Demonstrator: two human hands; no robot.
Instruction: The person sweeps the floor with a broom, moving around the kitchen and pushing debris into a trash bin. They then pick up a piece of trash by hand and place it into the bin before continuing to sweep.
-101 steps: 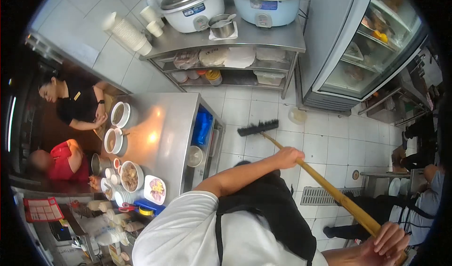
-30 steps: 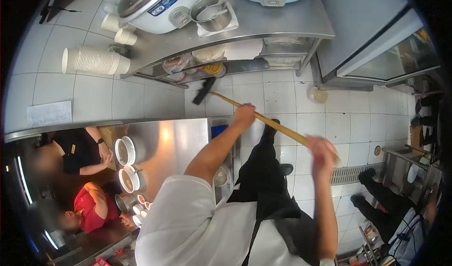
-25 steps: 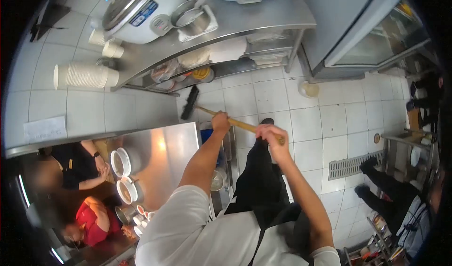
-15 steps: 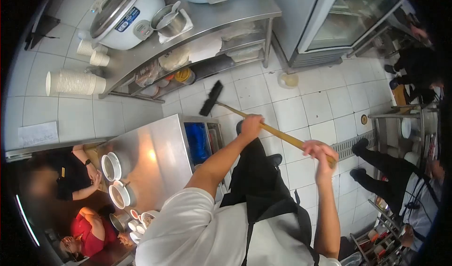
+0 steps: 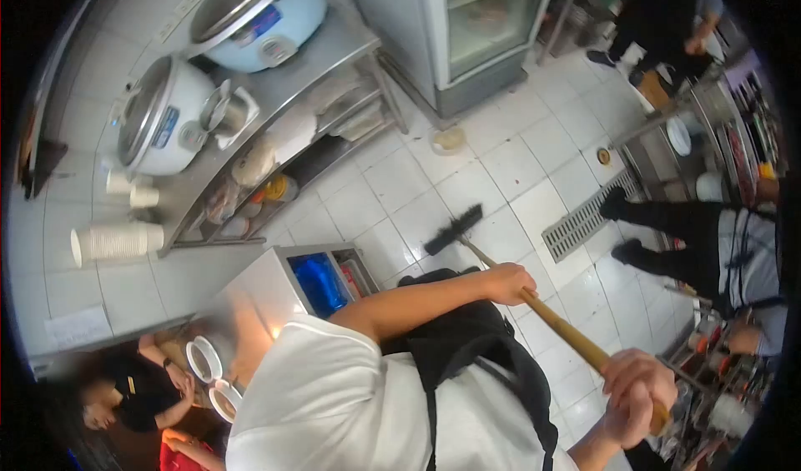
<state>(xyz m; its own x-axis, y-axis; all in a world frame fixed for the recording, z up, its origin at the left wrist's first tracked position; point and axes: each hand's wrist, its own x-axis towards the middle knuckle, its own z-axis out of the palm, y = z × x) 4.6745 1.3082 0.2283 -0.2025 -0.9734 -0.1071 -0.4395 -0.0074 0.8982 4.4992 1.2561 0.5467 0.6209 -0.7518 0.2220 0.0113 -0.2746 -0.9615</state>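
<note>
Left hand (image 5: 509, 284) gripping broom handle (image 5: 569, 331) partway along, right hand (image 5: 637, 394) clenching near end; broom head (image 5: 454, 230) now sitting over tiles (image 5: 492, 171) between steel shelf unit (image 5: 349, 39) and floor drain (image 5: 588, 216), lying farther right, closer to drain than moment ago, so covering different tiles

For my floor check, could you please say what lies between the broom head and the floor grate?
The head view shows only white tiles between broom head and grate.

Warm glare spots the steel counter (image 5: 265, 286); bent edges fade to black.
</note>
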